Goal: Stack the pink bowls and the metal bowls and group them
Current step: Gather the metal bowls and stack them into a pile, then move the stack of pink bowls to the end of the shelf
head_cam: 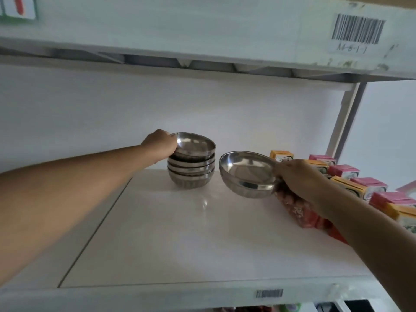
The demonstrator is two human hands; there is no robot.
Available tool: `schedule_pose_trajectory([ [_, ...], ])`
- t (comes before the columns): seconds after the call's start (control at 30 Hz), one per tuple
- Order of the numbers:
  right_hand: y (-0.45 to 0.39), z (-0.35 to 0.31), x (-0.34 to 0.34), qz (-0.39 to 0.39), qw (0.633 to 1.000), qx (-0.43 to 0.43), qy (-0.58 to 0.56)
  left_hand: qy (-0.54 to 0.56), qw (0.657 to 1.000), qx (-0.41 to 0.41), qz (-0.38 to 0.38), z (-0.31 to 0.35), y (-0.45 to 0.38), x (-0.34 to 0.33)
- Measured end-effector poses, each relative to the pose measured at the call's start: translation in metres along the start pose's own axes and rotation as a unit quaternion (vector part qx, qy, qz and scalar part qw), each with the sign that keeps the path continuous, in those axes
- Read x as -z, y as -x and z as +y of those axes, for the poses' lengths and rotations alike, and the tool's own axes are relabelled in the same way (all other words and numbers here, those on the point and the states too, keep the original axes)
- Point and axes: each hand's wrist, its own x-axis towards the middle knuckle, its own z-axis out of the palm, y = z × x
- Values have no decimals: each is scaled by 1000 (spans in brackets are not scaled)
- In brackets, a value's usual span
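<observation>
The stack of metal bowls (191,164) sits toward the back of the white shelf (180,239), about 4 or 5 deep, though the lower rims blur together and the exact count is hard to call. The left hand (161,146) is clasped on the left rim of the top bowl, steadying the pile. Just beside it, to the right, a loose metal bowl (246,174) is lifted and tilted toward the camera, pinched at its right rim by the right hand (297,176), thumb over the lip and fingers under.

These look like thin polished steel: light, stiff, unbreakable, but slick, and likely to clatter or skate if dropped in crooked. The rim is the sensible place to hold, with a firm pinch, then lower level so it nests squarely.

No pink bowls show here, so that half of the job is out of view. Along the right edge of the shelf run rows of small cartons (355,183), pink-topped and orange, and a red packet (301,212) lies under the right forearm.
</observation>
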Motion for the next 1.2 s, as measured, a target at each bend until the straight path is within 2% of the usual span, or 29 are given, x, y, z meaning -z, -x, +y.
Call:
schedule_pose_trajectory([
  [0.13, -8, -26, -6, 28, 1000, -4, -6, -11, 999, -17, -35, -11, -6, 6],
  [0.27, -16, -63, -14, 6, 999, -5, -51, 31, 997, -2, -65, -21, -4, 13],
  [0.4, -40, -105, -27, 16, 997, 22, -67, 47, 997, 7, -54, -36, 2, 26],
  [0.53, -70, -130, -57, 28, 999, 36, -18, 44, 999, 2, -28, -63, 13, 40],
  [0.83, -110, -119, -113, 11, 996, 27, 90, 45, 999, 22, 8, -111, 51, 72],
  [0.93, -113, -108, -116, 13, 995, 31, 98, 44, 999, 26, 6, -119, 57, 77],
  [1.07, -108, -97, -113, -10, 998, 31, 55, 19, 1000, 20, -1, -121, 62, 79],
  [1.2, -95, -85, -100, 41, 979, 90, 179, -56, 998, 0, 7, -119, 74, 85],
])
